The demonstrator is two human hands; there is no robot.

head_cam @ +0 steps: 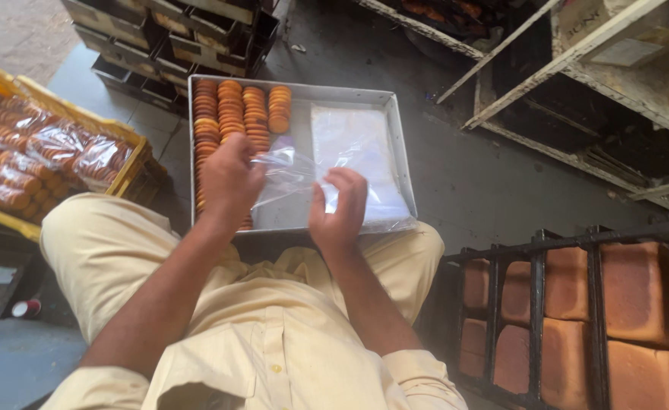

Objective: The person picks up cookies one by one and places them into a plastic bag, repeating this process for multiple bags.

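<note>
A grey metal tray (399, 137) rests on my lap. Rows of round orange-brown biscuits (232, 106) stand on edge in its left half, and a stack of clear plastic bags (357, 140) lies in its right half. My left hand (228, 178) and my right hand (338, 209) together hold one clear plastic bag (289, 171) stretched between them over the tray. The left hand hovers over the biscuit rows and hides some of them.
A yellow crate (133, 171) with bagged biscuits (38, 152) sits at the left. Stacked dark metal tins (167, 45) stand beyond the tray. Bread loaves in a black tin rack (589, 304) are at the lower right. White wooden shelving (577, 61) fills the upper right.
</note>
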